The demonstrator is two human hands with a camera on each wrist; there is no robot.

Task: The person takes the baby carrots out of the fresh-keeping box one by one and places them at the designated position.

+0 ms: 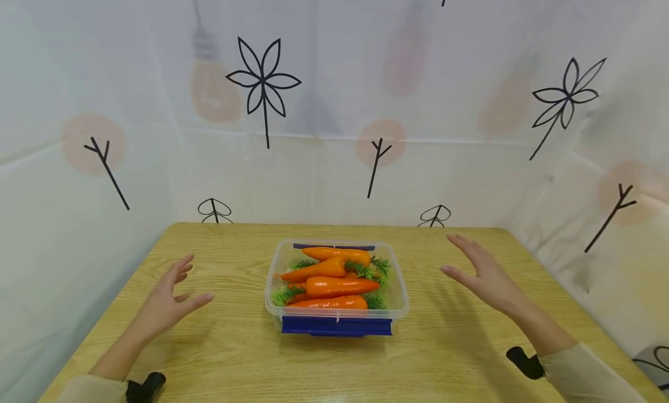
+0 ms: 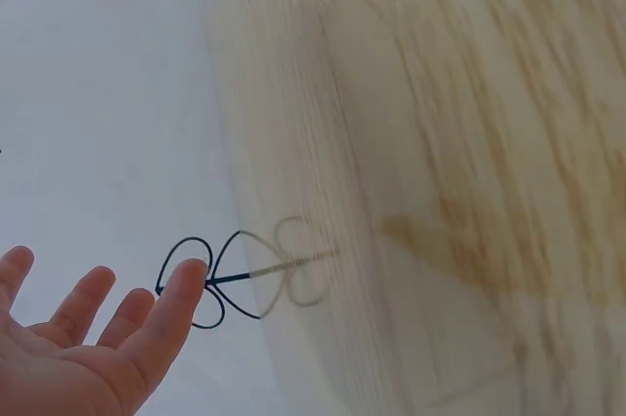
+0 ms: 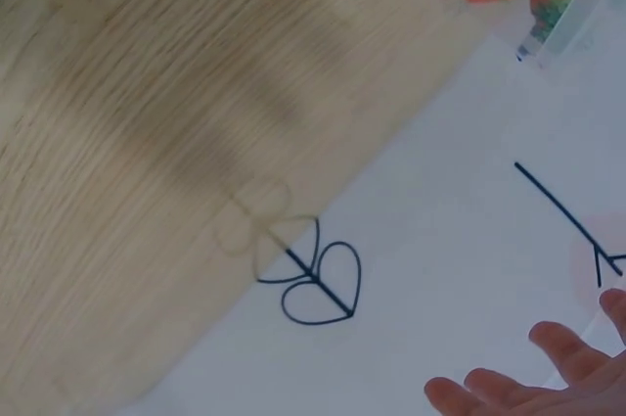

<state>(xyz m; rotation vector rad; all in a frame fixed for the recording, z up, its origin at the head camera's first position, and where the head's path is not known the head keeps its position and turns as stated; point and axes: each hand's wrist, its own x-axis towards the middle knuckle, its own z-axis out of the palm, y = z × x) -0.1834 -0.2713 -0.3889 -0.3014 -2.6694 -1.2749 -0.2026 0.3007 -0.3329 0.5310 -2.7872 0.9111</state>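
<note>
A clear plastic food container [image 1: 337, 313] with blue clips stands at the middle of the table, without a lid on top. Several orange carrots [image 1: 342, 287] with green leafy tops lie inside it. To its left my left hand [image 1: 164, 304] hovers over the table, fingers spread and holding nothing. On the other side my right hand [image 1: 488, 278] is held in the air, also empty, its thumb and fingers apart. Both hands are well away from the container. In the right wrist view a corner of the container [image 3: 577, 20] shows at the top right.
The wooden table [image 1: 225, 362] has a glossy, light grain. White cloth [image 1: 324, 182] printed with flowers and twigs hangs behind it and along both sides. Black wrist straps [image 1: 525, 362] sit at the sleeves. A dark wire-like shape shows at the far right edge.
</note>
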